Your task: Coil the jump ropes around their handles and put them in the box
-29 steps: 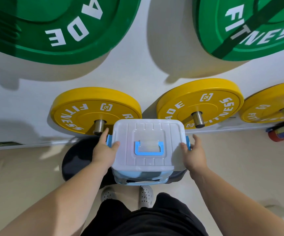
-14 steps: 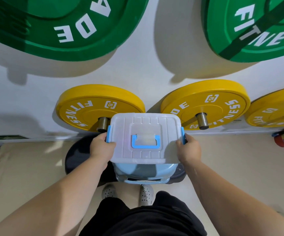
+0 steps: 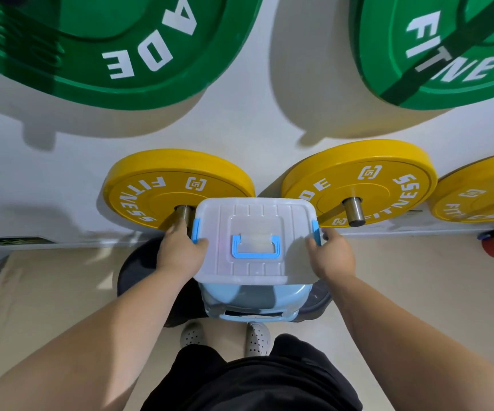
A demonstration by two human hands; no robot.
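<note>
Single wide-angle head cam, fwd & down, close over box (image 3: pixel 269 212), wall (image 3: pixel 239 129) ahead

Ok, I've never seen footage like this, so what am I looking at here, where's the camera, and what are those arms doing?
No machine here: the grips are a person's two bare hands. The picture comes from a camera worn on the head, looking forward and down, so you see the wearer's own arms and shoes. The left grip and right grip each hold a side of a white box at its blue latches. Its lid, with a blue handle, is on. Under it shows something light blue, perhaps a stool. On the wall behind hang yellow weight plates and green plates. No jump ropes show; the lid hides the inside.
</note>
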